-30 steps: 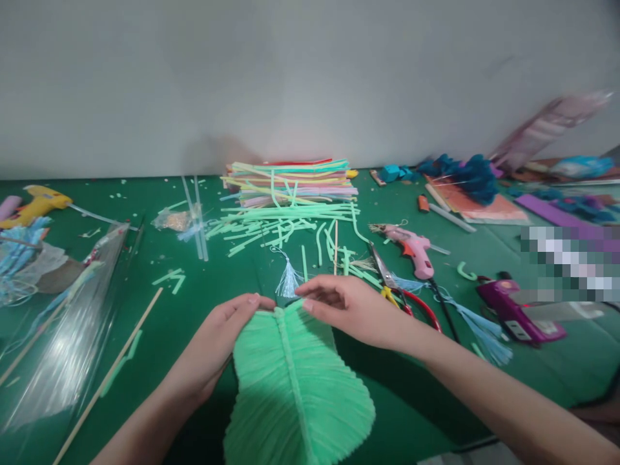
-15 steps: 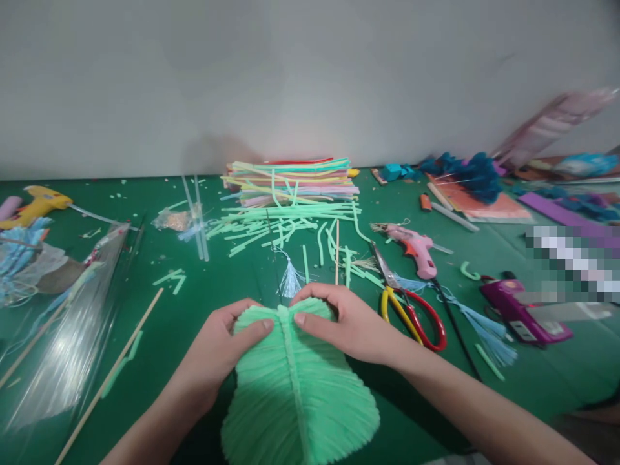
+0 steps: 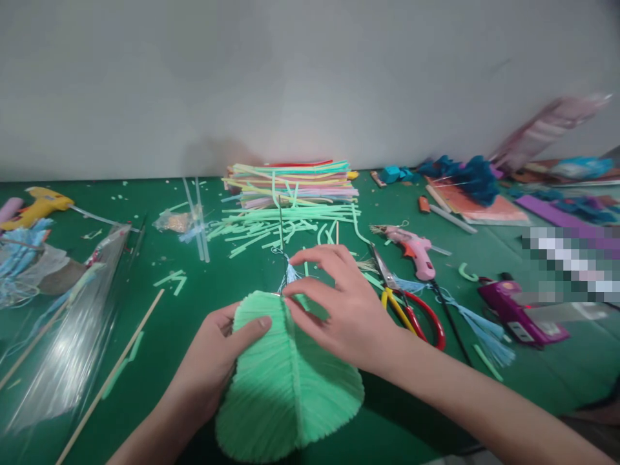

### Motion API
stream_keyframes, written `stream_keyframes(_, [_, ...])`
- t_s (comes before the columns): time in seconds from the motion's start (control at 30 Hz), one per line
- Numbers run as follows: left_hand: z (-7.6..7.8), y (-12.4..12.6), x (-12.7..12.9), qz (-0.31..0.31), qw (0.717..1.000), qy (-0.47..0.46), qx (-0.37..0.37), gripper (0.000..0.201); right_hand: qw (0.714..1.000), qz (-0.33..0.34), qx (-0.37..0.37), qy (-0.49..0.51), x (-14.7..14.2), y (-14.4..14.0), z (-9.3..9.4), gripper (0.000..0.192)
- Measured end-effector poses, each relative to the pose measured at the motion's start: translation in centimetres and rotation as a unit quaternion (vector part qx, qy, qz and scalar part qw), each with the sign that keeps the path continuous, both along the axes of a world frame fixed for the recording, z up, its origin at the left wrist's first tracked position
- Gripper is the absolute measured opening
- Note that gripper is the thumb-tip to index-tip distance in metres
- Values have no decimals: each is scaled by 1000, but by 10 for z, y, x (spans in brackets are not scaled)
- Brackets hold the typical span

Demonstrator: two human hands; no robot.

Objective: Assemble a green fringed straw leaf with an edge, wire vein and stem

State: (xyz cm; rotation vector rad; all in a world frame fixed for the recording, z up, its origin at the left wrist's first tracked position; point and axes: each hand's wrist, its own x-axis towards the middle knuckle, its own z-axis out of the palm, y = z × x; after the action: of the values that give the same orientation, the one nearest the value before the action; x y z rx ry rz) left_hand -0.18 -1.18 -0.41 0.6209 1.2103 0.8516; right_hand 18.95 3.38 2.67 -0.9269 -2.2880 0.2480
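Observation:
A mint-green fringed leaf shape (image 3: 285, 387) lies on the green table (image 3: 203, 290) right before me. My left hand (image 3: 220, 352) grips its upper left edge, thumb on top. My right hand (image 3: 339, 310) rests over its upper right part, fingers spread, the fingertips at the leaf's top by the stem. A small pale-blue tassel (image 3: 289, 274) with a thin wire sits just beyond those fingertips.
Cut green strips (image 3: 271, 226) and a stack of coloured foam sheets (image 3: 290, 181) lie behind. Red-and-yellow scissors (image 3: 409, 310), a pink glue gun (image 3: 411, 248) and a purple one (image 3: 516, 313) lie to the right. Clear wrap (image 3: 62, 342), a wooden stick (image 3: 113, 371) and a yellow glue gun (image 3: 36, 203) lie left.
My right hand has lifted from pinching the leaf's top and spread its fingers toward the tassel. The leaf has shifted slightly left and nearer. My left hand keeps its grip.

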Motion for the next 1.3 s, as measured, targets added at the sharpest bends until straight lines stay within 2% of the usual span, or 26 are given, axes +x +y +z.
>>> stream_keyframes(0.1, [-1, -1, 1, -1, 1000, 20, 12, 35, 989, 34, 62, -130, -5, 6, 16, 15])
stream_keyframes(0.2, [0, -2, 1, -6, 998, 48, 33, 30, 968, 67, 76, -229, -14, 14, 29, 16])
stream_keyframes(0.4, [5, -2, 1, -13, 991, 116, 62, 32, 950, 86, 72, -293, -28, 24, 36, 12])
stream_keyframes(0.67, [2, -4, 1, -14, 996, 55, 74, 27, 958, 36, 67, -277, -37, 17, 28, 13])
stream_keyframes(0.97, [-4, -2, 0, 25, 995, 26, 98, 23, 966, 104, 21, -234, -27, 27, 36, 17])
stream_keyframes(1.07, [-5, -2, -1, 26, 992, 55, 114, 22, 964, 112, 55, -236, -27, 23, 37, 18])
stream_keyframes(1.3, [-4, -2, -1, 43, 975, 134, 169, 18, 959, 73, 133, -240, -31, 10, 30, 16])
